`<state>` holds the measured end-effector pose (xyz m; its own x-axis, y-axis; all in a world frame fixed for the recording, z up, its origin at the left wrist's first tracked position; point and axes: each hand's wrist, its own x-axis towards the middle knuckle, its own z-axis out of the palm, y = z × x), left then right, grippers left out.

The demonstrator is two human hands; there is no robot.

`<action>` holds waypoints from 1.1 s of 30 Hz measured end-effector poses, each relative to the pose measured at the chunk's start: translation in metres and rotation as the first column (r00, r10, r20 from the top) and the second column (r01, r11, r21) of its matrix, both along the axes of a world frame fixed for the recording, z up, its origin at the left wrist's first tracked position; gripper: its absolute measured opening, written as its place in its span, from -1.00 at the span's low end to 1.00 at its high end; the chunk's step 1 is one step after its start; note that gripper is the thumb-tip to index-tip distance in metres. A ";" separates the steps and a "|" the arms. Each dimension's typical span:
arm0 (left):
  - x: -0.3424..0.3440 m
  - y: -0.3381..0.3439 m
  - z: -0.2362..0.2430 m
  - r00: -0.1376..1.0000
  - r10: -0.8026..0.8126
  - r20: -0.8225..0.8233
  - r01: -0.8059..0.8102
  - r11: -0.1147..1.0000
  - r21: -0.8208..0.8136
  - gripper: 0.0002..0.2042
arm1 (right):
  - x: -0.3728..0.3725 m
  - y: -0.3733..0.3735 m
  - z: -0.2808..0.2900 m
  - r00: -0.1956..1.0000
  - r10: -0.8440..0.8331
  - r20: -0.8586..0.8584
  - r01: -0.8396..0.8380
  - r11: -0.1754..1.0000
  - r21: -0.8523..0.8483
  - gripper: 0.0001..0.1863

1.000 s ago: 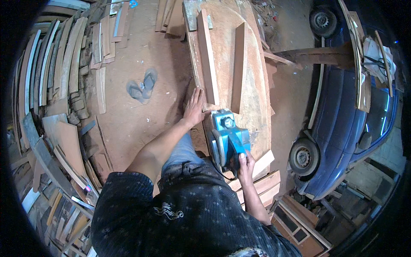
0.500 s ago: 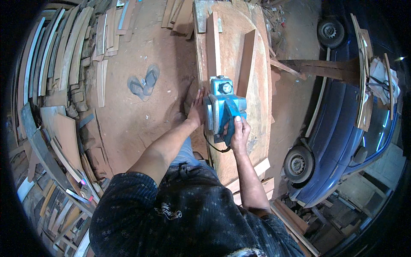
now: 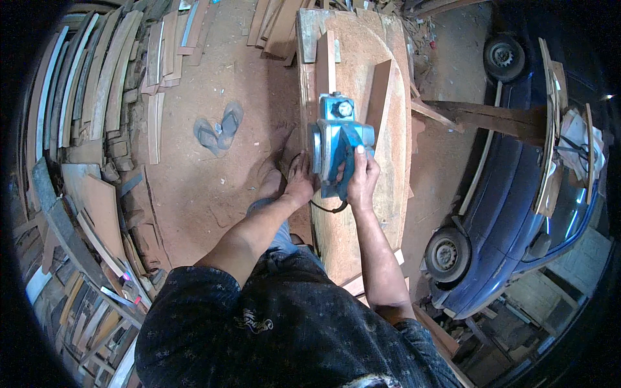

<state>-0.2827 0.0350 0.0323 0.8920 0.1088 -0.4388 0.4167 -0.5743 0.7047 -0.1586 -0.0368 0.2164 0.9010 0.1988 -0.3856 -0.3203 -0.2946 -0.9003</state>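
My right hand (image 3: 363,182) is wrapped round the rear handle of a blue electric planer (image 3: 348,134), thumb on top. The planer sits on a narrow wooden board (image 3: 326,64) that runs away from me along the left side of the workbench (image 3: 359,239). Part of that board is hidden under the tool. My left hand (image 3: 299,182) lies at the bench's left edge beside the planer, fingers stretched forward; whether it touches the board cannot be made out. A black cord (image 3: 331,210) loops from the planer's back. A second wooden piece (image 3: 380,94) rests to the right on the bench.
Stacked planks (image 3: 97,77) fill the left side. A pair of flip-flops (image 3: 220,128) lies on the dirt floor. To the right stands a blue car (image 3: 491,213), with a thick wooden beam (image 3: 491,116) reaching from it toward the bench. More boards (image 3: 275,29) lie beyond.
The planer and my right hand have slid forward along the board. My left hand now sits farther back beside the tool. The whole view has shifted slightly.
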 end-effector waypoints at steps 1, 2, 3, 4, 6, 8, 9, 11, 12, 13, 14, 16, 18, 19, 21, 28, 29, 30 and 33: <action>0.002 -0.003 -0.008 0.997 -0.056 -0.051 0.059 0.997 0.054 -0.24 | 0.009 0.007 -0.002 1.000 0.001 -0.001 -0.001 1.000 -0.001 -0.49; 0.003 -0.005 -0.016 0.989 -0.108 -0.105 0.119 0.987 0.105 -0.23 | 0.017 0.014 -0.004 1.000 0.003 -0.002 -0.003 1.000 -0.001 -0.49; 0.005 -0.005 -0.011 0.992 -0.092 -0.091 0.099 0.993 0.065 -0.20 | 0.026 0.019 -0.008 1.000 -0.002 -0.003 0.002 1.000 -0.006 -0.49; 0.006 -0.001 0.000 0.994 -0.076 -0.075 0.079 0.996 0.031 -0.18 | 0.035 0.022 -0.019 0.998 0.012 0.063 -0.012 1.000 -0.002 -0.48; 0.008 0.002 0.007 0.996 -0.061 -0.057 0.062 0.998 0.012 -0.13 | 0.053 0.030 -0.029 0.995 0.022 0.093 -0.020 1.000 -0.018 -0.48; 0.009 0.003 0.006 0.996 -0.068 -0.050 0.070 0.997 0.043 -0.09 | 0.068 0.042 -0.035 0.990 0.031 0.138 -0.028 0.999 -0.020 -0.43; 0.007 0.001 0.000 0.994 -0.096 -0.054 0.102 0.989 0.110 -0.08 | 0.075 0.048 -0.037 0.992 0.038 0.121 -0.035 0.999 -0.022 -0.41; 0.002 -0.005 -0.015 0.985 -0.158 -0.065 0.169 0.956 0.241 -0.07 | 0.088 0.056 -0.040 0.995 0.045 0.089 -0.043 0.999 -0.028 -0.38; 0.004 -0.003 -0.012 0.986 -0.150 -0.067 0.161 0.965 0.205 -0.08 | 0.095 0.063 -0.040 0.992 0.041 0.117 -0.036 0.999 -0.040 -0.34; 0.005 -0.002 -0.009 0.987 -0.142 -0.069 0.152 0.974 0.169 -0.09 | 0.100 0.068 -0.038 0.994 0.035 0.107 -0.032 0.999 -0.034 -0.35; 0.007 0.000 -0.005 0.988 -0.134 -0.071 0.142 0.981 0.133 -0.10 | 0.105 0.073 -0.035 0.995 0.030 0.097 -0.027 0.999 -0.028 -0.35; 0.004 -0.001 -0.010 0.994 -0.110 -0.020 0.112 0.981 0.157 -0.13 | 0.115 0.086 -0.022 0.998 0.023 0.067 -0.022 1.000 -0.021 -0.42; 0.006 0.000 -0.010 0.993 -0.114 -0.023 0.116 0.980 0.163 -0.15 | 0.123 0.100 -0.011 0.999 -0.003 0.047 0.002 1.000 0.008 -0.43; 0.008 0.001 -0.006 0.990 -0.128 -0.050 0.135 0.978 0.158 -0.16 | 0.128 0.105 -0.011 0.999 -0.016 0.036 0.015 1.000 0.021 -0.43; 0.007 0.001 -0.008 0.986 -0.150 -0.070 0.161 0.968 0.192 -0.16 | 0.143 0.111 -0.018 0.996 0.031 0.080 -0.031 0.999 0.008 -0.40; 0.005 -0.003 -0.014 0.997 -0.077 0.002 0.076 0.984 0.161 -0.15 | 0.189 0.151 -0.024 0.997 0.020 0.070 -0.018 1.000 -0.025 -0.28; 0.005 -0.005 -0.016 0.997 -0.074 -0.007 0.074 0.984 0.165 -0.15 | 0.196 0.154 -0.027 0.997 0.016 0.082 -0.015 1.000 -0.015 -0.28; 0.005 -0.004 -0.016 0.998 -0.070 0.008 0.068 0.986 0.151 -0.15 | 0.203 0.160 -0.028 0.996 0.015 0.093 -0.015 1.000 -0.004 -0.28; 0.005 0.001 -0.011 0.996 -0.080 0.034 0.076 0.991 0.112 -0.16 | 0.227 0.170 -0.035 0.994 0.032 0.104 -0.032 0.999 0.003 -0.27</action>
<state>-0.2781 0.0356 0.0208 0.9156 0.0839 -0.3931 0.3412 -0.6793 0.6497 0.0686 0.1328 0.1814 0.9292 0.2299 -0.2895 -0.2155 -0.2993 -0.9295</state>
